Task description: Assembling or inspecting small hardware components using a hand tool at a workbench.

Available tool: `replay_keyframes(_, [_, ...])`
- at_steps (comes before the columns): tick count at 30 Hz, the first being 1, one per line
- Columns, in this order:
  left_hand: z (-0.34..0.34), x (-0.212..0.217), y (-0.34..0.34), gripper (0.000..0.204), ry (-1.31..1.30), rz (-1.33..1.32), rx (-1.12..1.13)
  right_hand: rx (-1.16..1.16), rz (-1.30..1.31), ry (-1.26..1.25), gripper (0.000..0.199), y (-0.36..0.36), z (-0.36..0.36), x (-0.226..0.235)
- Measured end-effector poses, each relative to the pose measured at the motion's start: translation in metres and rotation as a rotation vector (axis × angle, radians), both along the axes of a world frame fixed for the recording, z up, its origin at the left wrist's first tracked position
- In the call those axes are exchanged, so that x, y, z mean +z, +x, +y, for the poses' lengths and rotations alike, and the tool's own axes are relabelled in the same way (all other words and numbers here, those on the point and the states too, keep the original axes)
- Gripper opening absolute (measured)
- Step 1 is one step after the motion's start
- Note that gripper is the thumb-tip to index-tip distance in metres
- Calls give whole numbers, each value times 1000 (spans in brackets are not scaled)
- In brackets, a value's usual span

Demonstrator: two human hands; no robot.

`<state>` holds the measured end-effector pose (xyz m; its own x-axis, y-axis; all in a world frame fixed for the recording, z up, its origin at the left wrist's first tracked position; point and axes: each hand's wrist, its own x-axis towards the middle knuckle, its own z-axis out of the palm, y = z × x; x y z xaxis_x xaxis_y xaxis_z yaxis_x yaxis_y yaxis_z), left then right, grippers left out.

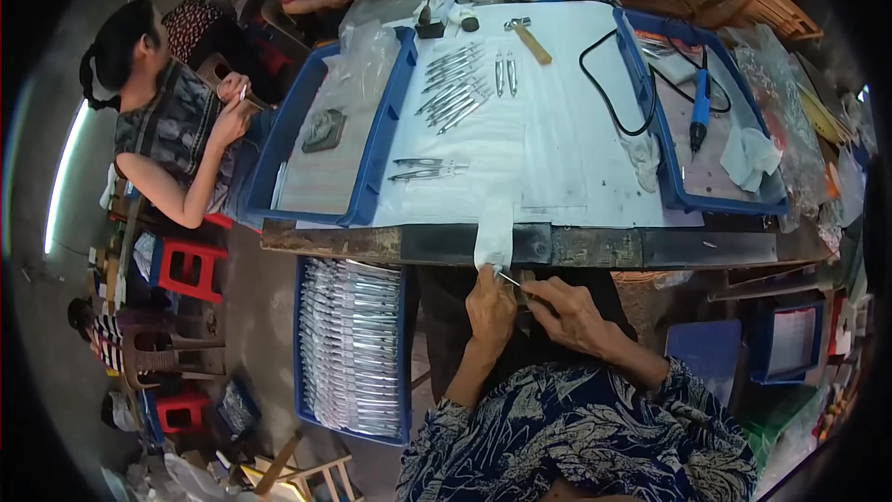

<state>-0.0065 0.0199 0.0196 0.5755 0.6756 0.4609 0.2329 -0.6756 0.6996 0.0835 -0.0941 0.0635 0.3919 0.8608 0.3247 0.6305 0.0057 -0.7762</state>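
At the table's near edge, my left hand (491,305) is closed, its fingertips against the end of a white cloth strip (493,240) that hangs over the edge. My right hand (569,312) is close beside it, thumb and fingers pinched together. A slim shiny metal piece (507,278) runs between the two hands; its exact kind is hidden by the fingers. Ahead, slender silver metal tools (455,84) lie in a slanted group on white paper. Two more upright ones (505,74) lie to their right, and a few open-looking ones (427,169) nearer me.
Blue trays flank the paper: the left tray (383,121) holds a dark block, the right tray (662,153) a blue corded tool (701,104). A hammer (531,43) lies at the back. Below left, a blue crate (406,381) is filled with silver tools. A person (177,121) sits left.
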Motion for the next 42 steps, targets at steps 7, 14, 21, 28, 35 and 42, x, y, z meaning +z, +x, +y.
replay_keyframes(7, [4,-9,-1,11,-22,72,-32,-3,83,-36,23,-1,5,-4])
replay_keyframes(14, [9,-1,-3,8,-59,72,-96,2,168,-69,27,0,4,-2])
replay_keyframes(21, [3,-6,1,6,-27,-36,-46,5,223,-186,27,-1,2,7])
replay_keyframes(28, [4,-6,5,2,9,-37,33,-43,467,-194,24,-4,8,13])
replay_keyframes(35, [-2,-10,6,7,13,-9,91,-116,1203,-202,24,-2,4,4])
replay_keyframes(42, [-1,-15,9,13,103,-9,147,-35,1962,-102,31,1,2,-6])
